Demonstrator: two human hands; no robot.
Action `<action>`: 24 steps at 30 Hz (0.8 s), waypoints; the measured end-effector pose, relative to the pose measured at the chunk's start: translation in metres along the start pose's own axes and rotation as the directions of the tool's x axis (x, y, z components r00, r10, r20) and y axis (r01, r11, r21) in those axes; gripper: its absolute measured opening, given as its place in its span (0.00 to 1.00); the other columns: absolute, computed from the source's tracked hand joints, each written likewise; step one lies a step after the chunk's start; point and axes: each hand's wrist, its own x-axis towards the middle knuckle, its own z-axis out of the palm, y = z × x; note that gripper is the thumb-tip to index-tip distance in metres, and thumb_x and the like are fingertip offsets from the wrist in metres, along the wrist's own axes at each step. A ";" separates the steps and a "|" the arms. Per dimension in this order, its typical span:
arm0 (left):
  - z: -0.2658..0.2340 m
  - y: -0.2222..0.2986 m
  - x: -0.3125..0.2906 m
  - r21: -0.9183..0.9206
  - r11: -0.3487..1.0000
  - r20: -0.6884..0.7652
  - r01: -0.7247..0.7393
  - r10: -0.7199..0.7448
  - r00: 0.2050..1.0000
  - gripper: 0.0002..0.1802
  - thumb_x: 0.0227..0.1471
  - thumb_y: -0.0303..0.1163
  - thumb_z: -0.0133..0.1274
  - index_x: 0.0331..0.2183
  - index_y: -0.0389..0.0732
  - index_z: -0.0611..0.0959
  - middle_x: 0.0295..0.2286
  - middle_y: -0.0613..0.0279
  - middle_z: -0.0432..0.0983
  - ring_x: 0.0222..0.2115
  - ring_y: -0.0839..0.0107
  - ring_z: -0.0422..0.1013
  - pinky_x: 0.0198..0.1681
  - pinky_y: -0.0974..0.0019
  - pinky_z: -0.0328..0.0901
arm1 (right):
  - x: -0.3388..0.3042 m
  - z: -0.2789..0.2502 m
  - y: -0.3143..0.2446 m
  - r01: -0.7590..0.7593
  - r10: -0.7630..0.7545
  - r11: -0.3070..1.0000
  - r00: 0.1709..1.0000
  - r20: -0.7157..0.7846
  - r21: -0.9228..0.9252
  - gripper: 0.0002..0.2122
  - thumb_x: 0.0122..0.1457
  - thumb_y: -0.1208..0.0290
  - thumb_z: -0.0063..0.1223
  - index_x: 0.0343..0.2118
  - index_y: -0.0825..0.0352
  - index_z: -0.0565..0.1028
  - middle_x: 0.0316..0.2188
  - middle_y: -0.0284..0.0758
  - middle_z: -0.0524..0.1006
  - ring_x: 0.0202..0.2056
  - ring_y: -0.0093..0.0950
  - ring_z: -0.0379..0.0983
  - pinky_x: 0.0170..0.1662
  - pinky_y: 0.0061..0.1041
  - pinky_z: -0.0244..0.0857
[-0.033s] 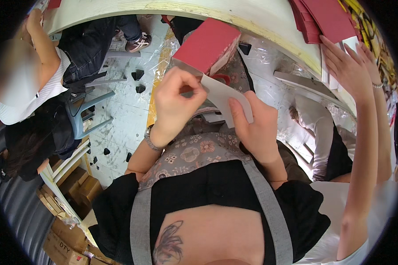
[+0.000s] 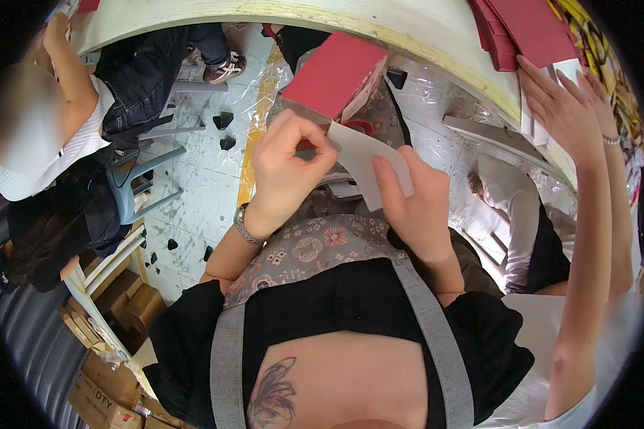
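Note:
A red box (image 2: 333, 75) with a pale worn side is in front of me, just below the table's edge. From its near corner a white card flap (image 2: 368, 161) slants down to the right; where it joins the box is partly hidden. My right hand (image 2: 415, 204) grips the flap's lower right end, thumb on top and fingers underneath. My left hand (image 2: 290, 168) is closed in a pinch at the flap's left edge, close under the box. Whatever lies between that thumb and forefinger is too small to make out.
A cream table (image 2: 408, 32) curves across the top. At right, another person's hands (image 2: 562, 114) rest by red card sheets (image 2: 533, 32). A second person (image 2: 57, 143) sits at left near a blue-grey stool (image 2: 125, 189). Cardboard boxes (image 2: 132, 304) fill a shelf at lower left; black scraps (image 2: 222, 120) litter the floor.
The red box and the white flap have shifted very slightly down and to the right. Both hands keep the same hold.

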 end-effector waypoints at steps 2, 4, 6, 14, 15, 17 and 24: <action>-0.003 -0.002 -0.003 -0.130 0.984 0.035 0.123 -0.119 0.992 0.10 0.41 0.13 0.53 0.22 0.36 0.70 0.25 0.68 0.70 0.30 0.79 0.71 0.35 0.75 0.68 | 0.007 -0.003 0.010 -0.084 0.078 0.992 0.994 0.070 0.089 0.09 0.53 0.70 0.53 0.25 0.70 0.71 0.18 0.45 0.72 0.20 0.45 0.70 0.22 0.31 0.62; -0.005 0.001 -0.003 -0.213 0.944 0.061 0.252 -0.245 0.968 0.10 0.41 0.13 0.52 0.22 0.37 0.70 0.25 0.68 0.72 0.30 0.79 0.71 0.35 0.76 0.68 | 0.012 -0.007 0.013 -0.189 0.165 0.963 0.977 0.131 0.194 0.09 0.54 0.70 0.52 0.24 0.71 0.70 0.18 0.47 0.72 0.21 0.45 0.70 0.23 0.30 0.62; -0.006 -0.001 -0.003 -0.265 0.907 0.098 0.326 -0.312 0.945 0.09 0.41 0.13 0.52 0.23 0.36 0.71 0.26 0.68 0.73 0.29 0.79 0.71 0.35 0.76 0.68 | 0.013 -0.007 0.017 -0.250 0.221 0.929 0.966 0.135 0.274 0.09 0.54 0.69 0.52 0.24 0.70 0.71 0.18 0.47 0.72 0.21 0.46 0.70 0.23 0.30 0.62; -0.008 -0.006 0.017 -0.097 0.907 0.215 0.410 -0.383 0.899 0.06 0.45 0.18 0.52 0.31 0.34 0.76 0.27 0.68 0.75 0.28 0.83 0.71 0.32 0.79 0.66 | 0.027 -0.016 0.007 0.154 -0.172 0.984 0.948 0.269 0.089 0.09 0.51 0.69 0.56 0.25 0.70 0.72 0.16 0.46 0.69 0.21 0.46 0.68 0.23 0.32 0.61; -0.009 -0.006 0.019 -0.087 0.903 0.218 0.422 -0.396 0.892 0.06 0.45 0.18 0.52 0.31 0.34 0.76 0.27 0.68 0.75 0.28 0.83 0.71 0.32 0.79 0.66 | 0.030 -0.018 0.007 0.113 -0.146 0.987 0.932 0.331 0.117 0.08 0.52 0.69 0.55 0.26 0.69 0.72 0.18 0.46 0.70 0.23 0.45 0.69 0.25 0.31 0.62; -0.012 -0.008 0.020 -0.142 0.894 0.224 0.426 -0.390 0.893 0.07 0.46 0.18 0.51 0.32 0.34 0.76 0.27 0.68 0.75 0.29 0.83 0.72 0.31 0.79 0.66 | 0.037 -0.024 0.006 0.027 -0.101 0.986 0.886 0.453 0.167 0.07 0.53 0.69 0.53 0.28 0.68 0.73 0.21 0.45 0.72 0.27 0.43 0.71 0.31 0.31 0.64; 0.004 -0.027 0.014 -0.315 0.824 0.247 0.471 -0.408 0.879 0.07 0.47 0.20 0.53 0.33 0.35 0.76 0.29 0.65 0.76 0.30 0.81 0.72 0.33 0.78 0.67 | 0.037 0.029 0.042 0.108 -0.120 0.972 0.992 0.046 0.209 0.12 0.51 0.74 0.54 0.39 0.68 0.70 0.47 0.43 0.65 0.45 0.37 0.67 0.48 0.30 0.63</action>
